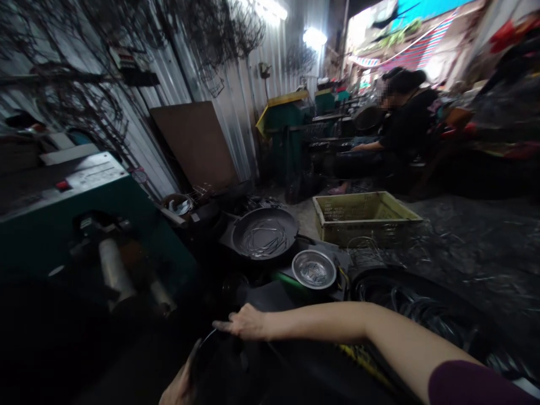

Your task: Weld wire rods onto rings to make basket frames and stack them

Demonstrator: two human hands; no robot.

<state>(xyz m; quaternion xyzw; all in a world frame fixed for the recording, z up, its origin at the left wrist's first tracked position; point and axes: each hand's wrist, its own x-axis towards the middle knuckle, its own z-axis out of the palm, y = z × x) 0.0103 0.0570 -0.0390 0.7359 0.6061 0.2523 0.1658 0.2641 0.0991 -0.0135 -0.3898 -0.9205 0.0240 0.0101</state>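
A thin, curved metal wire (207, 337) spans the short gap between my two hands over my dark lap. My right hand (250, 322) reaches across from the right, its fingertips pinched at the wire's upper end. At the bottom edge, my left hand (179, 387) grips the lower end; most of its fingers are out of sight. Beyond my hands sits a dark pan (276, 216) with several bent wires (264, 241) in it. Right of the pan, a metal bowl (297, 277) contains small shiny pieces.
A green machine (37, 247) stands close on my left. Ahead is a yellow-green crate (358, 232). A dark tub (367, 277) of wire coils is at my right. Wire bundles (211, 28) hang on the metal wall. Farther off, a co-worker (407, 121) sits by other machines.
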